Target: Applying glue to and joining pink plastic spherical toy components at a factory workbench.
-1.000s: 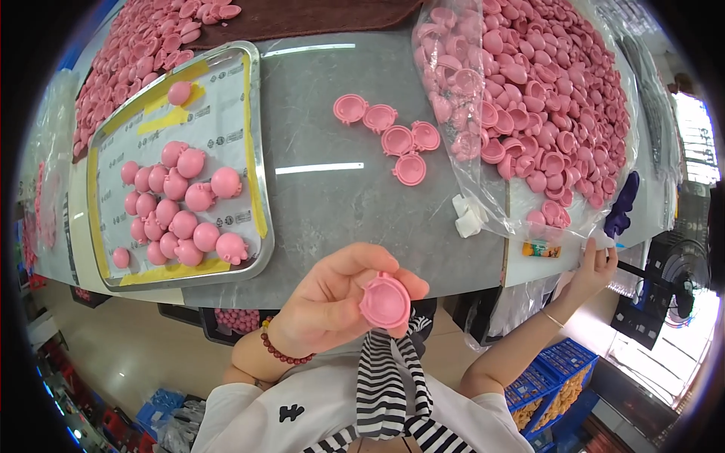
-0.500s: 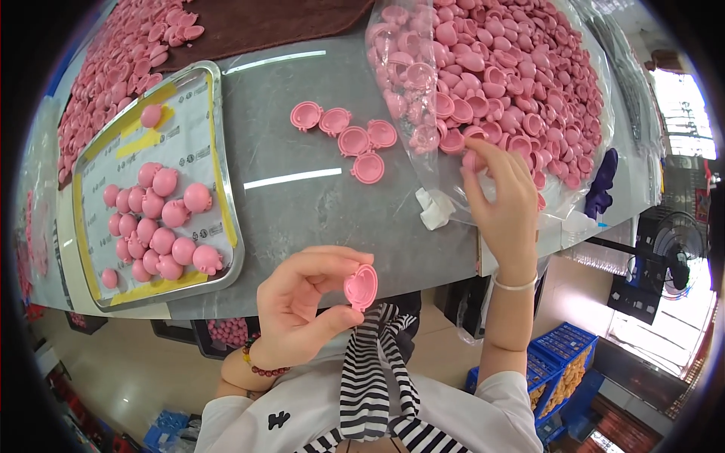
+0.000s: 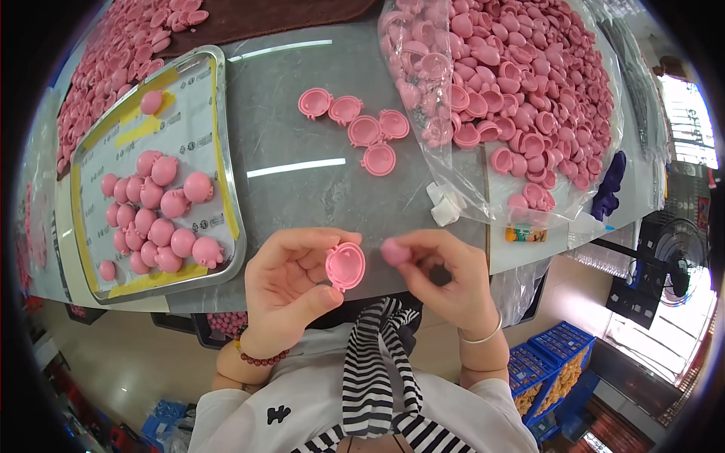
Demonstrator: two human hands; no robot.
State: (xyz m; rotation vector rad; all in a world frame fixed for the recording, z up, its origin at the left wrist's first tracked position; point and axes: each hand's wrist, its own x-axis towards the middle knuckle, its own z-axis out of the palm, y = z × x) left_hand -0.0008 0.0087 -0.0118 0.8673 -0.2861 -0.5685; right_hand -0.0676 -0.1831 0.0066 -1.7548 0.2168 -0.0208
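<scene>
Between the thumb and fingers of my left hand (image 3: pixel 283 283) is a pink half shell (image 3: pixel 347 266), its hollow side showing. A second pink half shell (image 3: pixel 396 252), slightly blurred with its rounded side visible, is pinched in my right hand (image 3: pixel 451 275). The two pieces are a small gap apart, above the near edge of the grey table (image 3: pixel 294 204). Several hollow pink half shells (image 3: pixel 365 131) lie on the table beyond my hands. To the left, a metal tray (image 3: pixel 236 257) with a printed paper lining and yellow tape carries several round pink balls (image 3: pixel 161 232).
A clear plastic bag (image 3: pixel 477 198) spills a large heap of pink half shells (image 3: pixel 521 83) at the far right. Another pink pile (image 3: pixel 113 75) lies at the far left, near a brown cloth (image 3: pixel 264 23). Crumpled white paper (image 3: pixel 445 204) and a purple object (image 3: pixel 608 185) also lie there.
My right hand has come from the heap toward my left hand, bringing a pink half shell. The half shell in my left hand has turned, showing more of its hollow side.
</scene>
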